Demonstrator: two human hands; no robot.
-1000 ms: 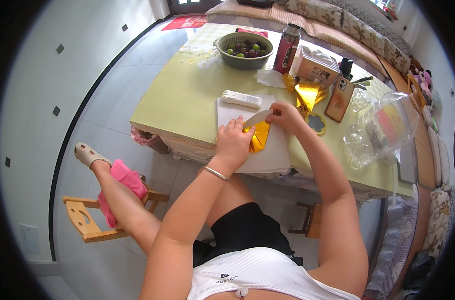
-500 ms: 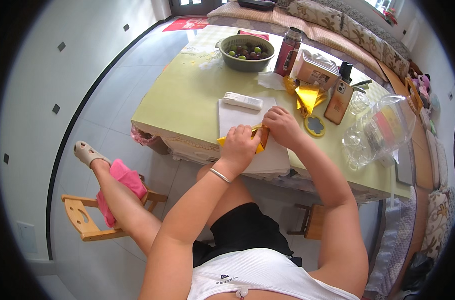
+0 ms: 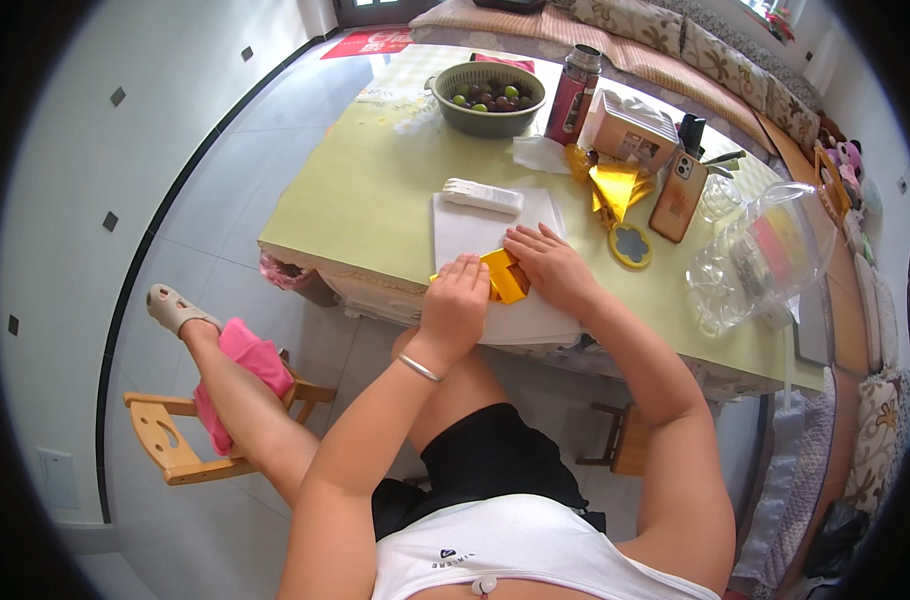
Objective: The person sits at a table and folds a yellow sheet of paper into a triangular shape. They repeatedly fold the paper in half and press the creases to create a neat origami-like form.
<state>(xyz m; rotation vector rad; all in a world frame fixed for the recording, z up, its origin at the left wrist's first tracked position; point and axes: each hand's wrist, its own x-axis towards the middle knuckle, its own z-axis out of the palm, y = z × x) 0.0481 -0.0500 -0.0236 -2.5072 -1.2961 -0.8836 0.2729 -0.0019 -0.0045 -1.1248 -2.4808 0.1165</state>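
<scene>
A piece of shiny gold paper [image 3: 507, 277], folded with creased flaps, lies on a stack of white paper [image 3: 457, 232] at the table's near edge. My left hand [image 3: 457, 295] rests over its left part, fingers stretched out and side by side; some of the gold shows past them. On the other side my right hand [image 3: 553, 266] lies flat with fingers extended, its thumb side touching the paper's right edge. Neither hand is wrapped round anything. A white oblong object [image 3: 482, 197] sits on the far part of the white stack.
Right of the stack are folded gold paper pieces [image 3: 615, 188], a yellow flower-shaped item [image 3: 630, 246], a phone [image 3: 678, 198] and a large clear plastic bottle [image 3: 760, 258]. Farther back stand a grape basket [image 3: 488, 122], a red flask [image 3: 573, 95] and a tissue box [image 3: 632, 135].
Both hands have gone from gripping the upraised gold paper with bent fingers to lying flat. The paper now sits lower, pressed onto the white stack, and my left hand has shifted slightly left.
</scene>
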